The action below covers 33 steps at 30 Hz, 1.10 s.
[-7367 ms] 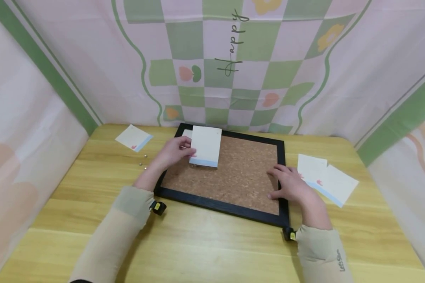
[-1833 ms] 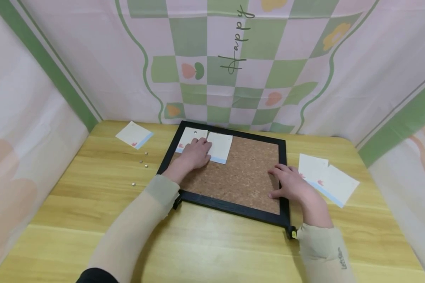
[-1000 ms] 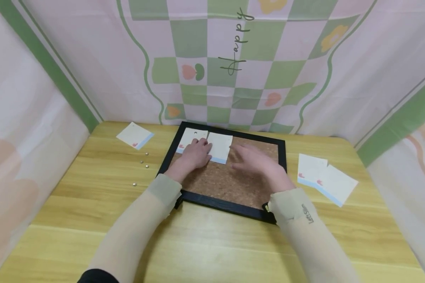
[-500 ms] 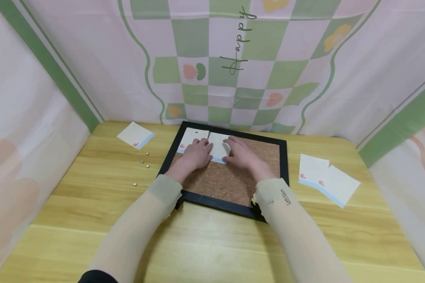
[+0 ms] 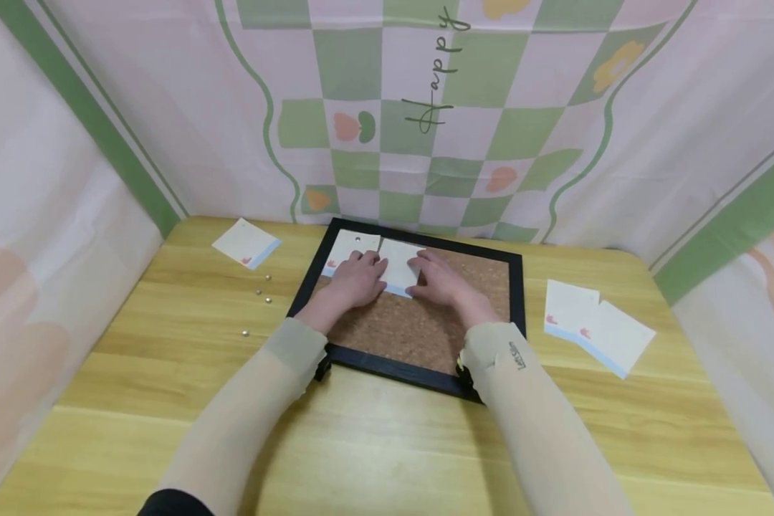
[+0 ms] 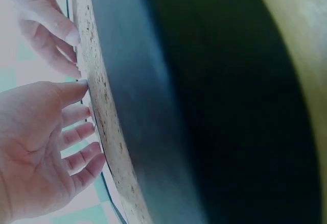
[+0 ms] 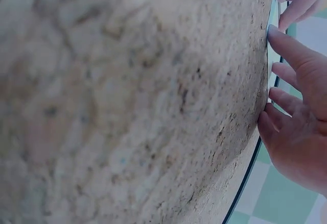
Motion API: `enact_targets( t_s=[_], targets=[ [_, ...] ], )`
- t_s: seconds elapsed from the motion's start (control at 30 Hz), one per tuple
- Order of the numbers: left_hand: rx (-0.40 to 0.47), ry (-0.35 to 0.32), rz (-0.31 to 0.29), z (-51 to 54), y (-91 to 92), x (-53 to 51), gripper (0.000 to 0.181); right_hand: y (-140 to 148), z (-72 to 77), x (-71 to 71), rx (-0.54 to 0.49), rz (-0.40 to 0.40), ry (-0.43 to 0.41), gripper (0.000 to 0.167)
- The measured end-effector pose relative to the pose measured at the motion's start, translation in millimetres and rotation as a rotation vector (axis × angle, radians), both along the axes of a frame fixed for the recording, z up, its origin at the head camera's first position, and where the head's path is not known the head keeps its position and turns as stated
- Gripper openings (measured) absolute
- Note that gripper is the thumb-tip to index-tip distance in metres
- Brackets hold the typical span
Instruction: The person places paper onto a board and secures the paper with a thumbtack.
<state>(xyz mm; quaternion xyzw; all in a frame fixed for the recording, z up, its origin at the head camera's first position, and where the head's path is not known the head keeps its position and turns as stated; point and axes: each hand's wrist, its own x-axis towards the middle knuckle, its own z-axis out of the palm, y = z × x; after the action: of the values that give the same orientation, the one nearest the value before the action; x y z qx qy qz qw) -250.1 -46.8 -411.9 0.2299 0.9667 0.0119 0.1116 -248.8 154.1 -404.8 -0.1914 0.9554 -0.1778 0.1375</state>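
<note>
A cream card (image 5: 400, 265) with a blue bottom band lies on the black-framed cork board (image 5: 387, 330), right of a similar card (image 5: 348, 247) that has a small silver tack (image 5: 357, 239) near its top. My left hand (image 5: 353, 279) rests its fingertips where the two cards meet. At the other side, my right hand (image 5: 441, 279) touches the loose card's right edge with its fingertips. In the left wrist view, the thumb and fingers of my left hand (image 6: 41, 137) press the card against the cork. My right hand (image 7: 301, 101) has its fingertips spread on the board in the right wrist view.
Several silver tacks (image 5: 268, 300) lie on the wooden table (image 5: 168, 358) left of the board. One card (image 5: 246, 244) lies at the back left. Two overlapping cards (image 5: 570, 308) lie to the right. A patterned cloth (image 5: 458, 143) hangs behind.
My left hand has laid the card it held above the board onto the cork, beside the tacked one. My right hand has left the frame's right side and come to the card's right edge.
</note>
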Motion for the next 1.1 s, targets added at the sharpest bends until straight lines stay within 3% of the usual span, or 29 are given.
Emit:
enact_targets(
  t_s=[0.17, 0.37, 0.57, 0.73, 0.87, 1.1],
  targets=[
    [0.191, -0.064, -0.042, 3.4, -15.8, -3.9, 0.047, 0.6, 0.2, 1.6, -0.013, 0.003, -0.006, 0.062],
    [0.413, -0.127, -0.002, 10.1, -38.6, -3.8, 0.041, -0.2, 0.3, 1.0, -0.017, -0.009, -0.024, 0.061],
    [0.568, -0.096, -0.014, 13.6, -67.5, 7.4, 0.03, -1.1, 0.1, 1.4, -0.011, -0.009, -0.026, 0.061],
    [0.723, -0.165, 0.016, 20.6, -92.1, 21.0, 0.026, -0.6, -1.4, 1.8, -0.027, -0.017, -0.026, 0.061],
    [0.758, -0.2, 0.062, 21.1, -112.8, 31.7, 0.027, -0.4, -0.7, 2.5, -0.027, -0.023, -0.036, 0.061],
    [0.779, -0.208, 0.111, 9.5, -157.8, 48.1, 0.023, -1.7, 1.7, 1.8, 0.014, -0.018, -0.059, 0.061]
  ],
)
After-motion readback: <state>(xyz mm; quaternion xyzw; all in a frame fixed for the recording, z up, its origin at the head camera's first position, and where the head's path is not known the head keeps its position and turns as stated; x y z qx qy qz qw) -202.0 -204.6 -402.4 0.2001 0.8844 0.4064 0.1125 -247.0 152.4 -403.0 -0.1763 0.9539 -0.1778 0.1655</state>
